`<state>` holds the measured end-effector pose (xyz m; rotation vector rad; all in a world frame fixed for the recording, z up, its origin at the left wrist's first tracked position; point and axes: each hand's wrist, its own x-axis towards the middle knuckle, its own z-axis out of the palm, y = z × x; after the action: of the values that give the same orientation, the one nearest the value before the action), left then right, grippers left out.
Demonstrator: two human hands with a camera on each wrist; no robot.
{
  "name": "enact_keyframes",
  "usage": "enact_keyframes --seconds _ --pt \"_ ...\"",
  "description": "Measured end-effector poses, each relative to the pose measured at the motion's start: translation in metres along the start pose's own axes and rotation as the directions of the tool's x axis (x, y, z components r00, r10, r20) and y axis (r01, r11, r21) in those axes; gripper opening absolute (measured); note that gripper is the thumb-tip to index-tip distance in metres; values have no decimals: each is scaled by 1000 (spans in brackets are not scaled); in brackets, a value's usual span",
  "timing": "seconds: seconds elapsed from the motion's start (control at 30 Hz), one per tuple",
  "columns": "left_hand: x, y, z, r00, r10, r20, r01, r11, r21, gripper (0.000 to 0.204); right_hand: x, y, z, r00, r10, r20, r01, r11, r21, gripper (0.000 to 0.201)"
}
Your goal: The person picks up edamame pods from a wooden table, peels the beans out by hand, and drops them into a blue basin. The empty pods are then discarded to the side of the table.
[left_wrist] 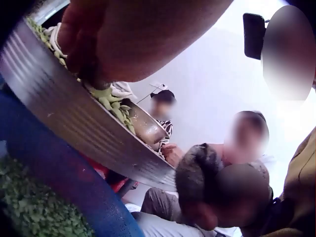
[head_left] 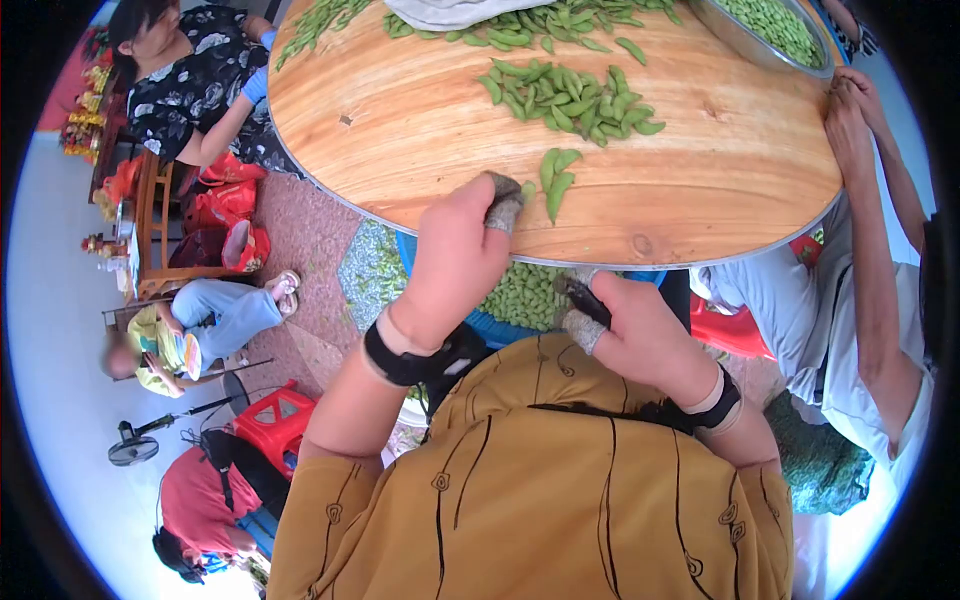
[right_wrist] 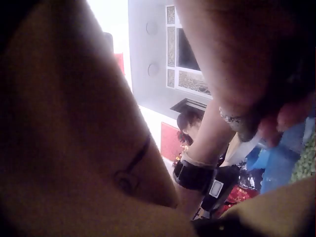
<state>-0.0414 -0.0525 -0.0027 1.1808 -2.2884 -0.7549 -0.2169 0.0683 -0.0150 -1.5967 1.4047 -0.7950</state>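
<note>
My left hand (head_left: pixel 462 255) reaches over the near edge of the round wooden table (head_left: pixel 720 190), its fingers curled and grey covers on the tips. Right at those tips shows a green soybean pod (head_left: pixel 528 189). A few loose pods (head_left: pixel 557 182) lie just beyond, and a larger pile (head_left: pixel 575 102) farther in. Below the table edge, my right hand (head_left: pixel 645 325) is curled above shelled beans (head_left: pixel 525 297) in a blue basin (head_left: pixel 404 248). It wears grey and dark fingertip covers too; I cannot tell whether anything is between its fingers.
A metal bowl (head_left: pixel 822 72) of shelled beans stands at the table's far right. More pods surround a pale cloth (head_left: pixel 455 12) at the far edge. People sit to the left and right; another person's hands (head_left: pixel 850 110) rest at the right rim. A red stool (head_left: pixel 270 425) stands behind left.
</note>
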Motion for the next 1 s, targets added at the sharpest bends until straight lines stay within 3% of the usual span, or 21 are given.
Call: enact_keyframes --seconds 0.03,0.07,0.1,0.13,0.2,0.33,0.4,0.53,0.6,0.63,0.67,0.7,0.77,0.8,0.87,0.9,0.97,1.0 --pt "-5 4 -3 1000 -2 4 2 1000 1 16 1 0 1 998 -39 -45 40 999 29 23" --pt "-9 11 -8 972 -189 139 225 917 -329 16 3 0 2 998 -37 -44 38 999 32 23" --pt "-12 16 -12 896 -307 321 442 683 -582 16 5 -2 1 999 -14 -45 19 995 93 23" --pt "-15 14 -12 895 -308 321 444 682 -582 16 7 -4 0 999 8 -45 -1 988 153 24" --pt "-19 11 -12 880 -251 404 474 526 -706 20 10 -9 -3 998 47 -38 -38 979 201 26" --pt "-24 16 -13 891 -211 403 446 578 -683 23 11 -8 0 992 104 -64 -83 959 272 27" --pt "-28 18 -11 937 -125 326 319 688 -652 41 12 -7 2 990 113 -81 -81 943 323 26" --pt "-34 19 -9 951 -102 293 283 669 -687 42 12 -2 6 983 90 -160 -34 946 322 25" --pt "-39 13 -3 973 -110 202 204 818 -537 26 12 -3 6 978 81 -191 -21 954 298 26" --pt "-42 12 -7 973 -110 201 203 818 -539 26 12 -3 5 972 72 -223 -9 963 271 27" --pt "-46 9 -16 975 -43 218 93 970 -223 22 11 -2 4 973 72 -221 -10 963 269 27" --pt "-51 5 -26 966 13 257 -45 992 119 19 10 -1 3 972 59 -229 -2 970 244 27" --pt "-76 -14 -34 866 -218 449 -17 887 461 13 9 1 0 971 45 -237 9 975 223 28" --pt "-85 -20 -41 864 -219 453 -19 885 465 13 9 1 -3 975 59 -212 -5 970 245 28" --pt "-97 -25 -50 639 -423 642 -136 760 636 15 8 2 -3 980 73 -184 -21 963 270 29" --pt "-93 -20 -51 638 -426 641 -136 758 638 15 10 2 -4 981 80 -174 -26 957 290 29" --pt "-73 1 -50 801 -179 572 -100 901 422 11 10 1 -3 983 85 -163 -31 951 309 29" --pt "-60 11 -43 891 -79 447 -69 949 307 11 10 0 -4 982 84 -169 -29 952 305 29"
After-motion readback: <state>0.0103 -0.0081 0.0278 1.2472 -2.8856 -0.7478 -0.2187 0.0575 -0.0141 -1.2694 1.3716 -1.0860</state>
